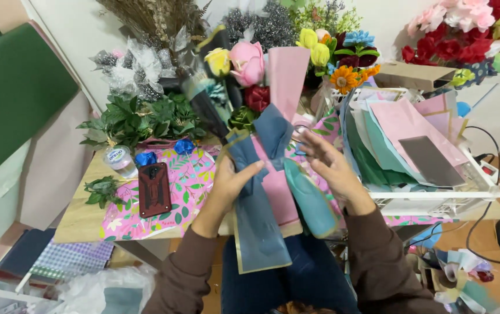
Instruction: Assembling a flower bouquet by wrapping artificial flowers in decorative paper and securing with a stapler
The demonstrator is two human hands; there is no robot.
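My left hand (229, 181) grips the stem end of a small bouquet (250, 87) wrapped in blue and pink paper, holding it upright over the table edge. The bouquet has a pink rose, a yellow flower and a dark red flower at its top. A long blue paper sheet with a gold edge (258, 232) hangs down from the wrap over my lap. My right hand (331, 168) is spread open beside the bouquet on its right, fingers touching the wrapping near a teal paper piece (311, 200).
A wooden table (78, 218) carries pink leaf-printed paper (186, 186), a dark red phone case (154, 189), a tape roll (119, 158), green leaves (139, 119) and blue ribbon bows. A white rack (436, 195) of coloured paper sheets stands right. Flower bunches line the back wall.
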